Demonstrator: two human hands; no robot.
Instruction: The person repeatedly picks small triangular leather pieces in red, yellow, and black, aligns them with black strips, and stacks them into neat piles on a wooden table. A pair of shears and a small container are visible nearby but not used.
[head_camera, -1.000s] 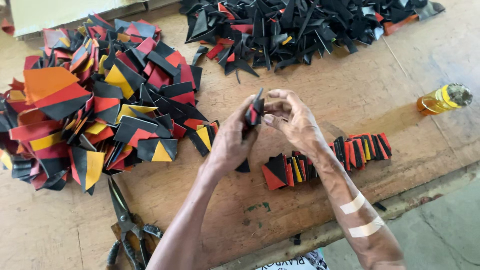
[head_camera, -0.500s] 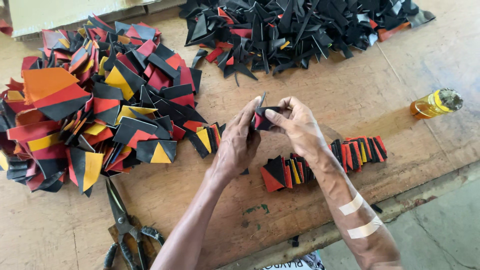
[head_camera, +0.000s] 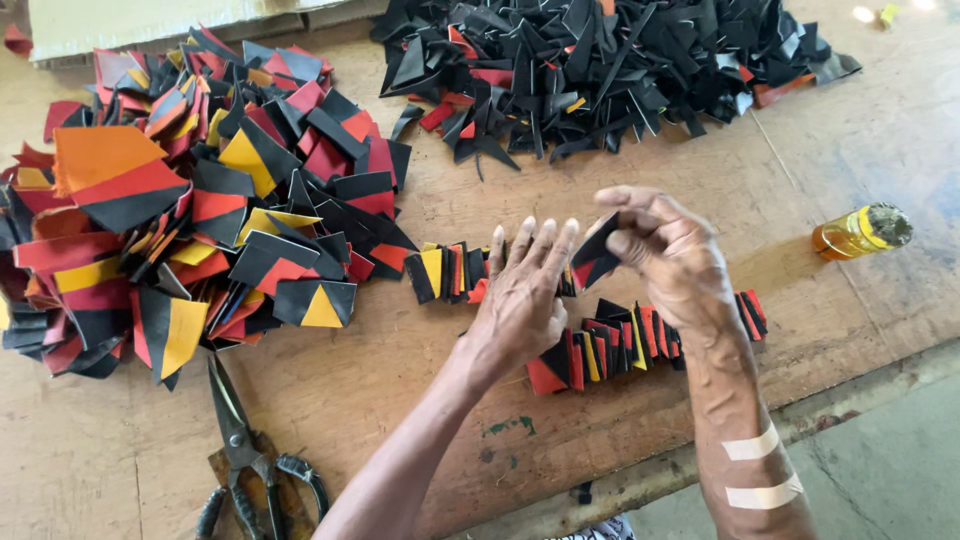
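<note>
My right hand pinches a small black and red cut piece between thumb and fingers, above the wooden table. My left hand is beside it with fingers spread and straight, fingertips near the piece, holding nothing. Under the hands lie two rows of overlapped black, red and yellow pieces: a near row and a far row. Two white strips are stuck on my right forearm.
A big heap of black, red, orange and yellow pieces covers the left. A pile of mostly black offcuts lies at the top. Scissors rest at bottom left. A small yellow bottle lies at right, near the table edge.
My left hand has let go of the piece and opened flat. My right hand now holds the piece alone, slightly raised to the right.
</note>
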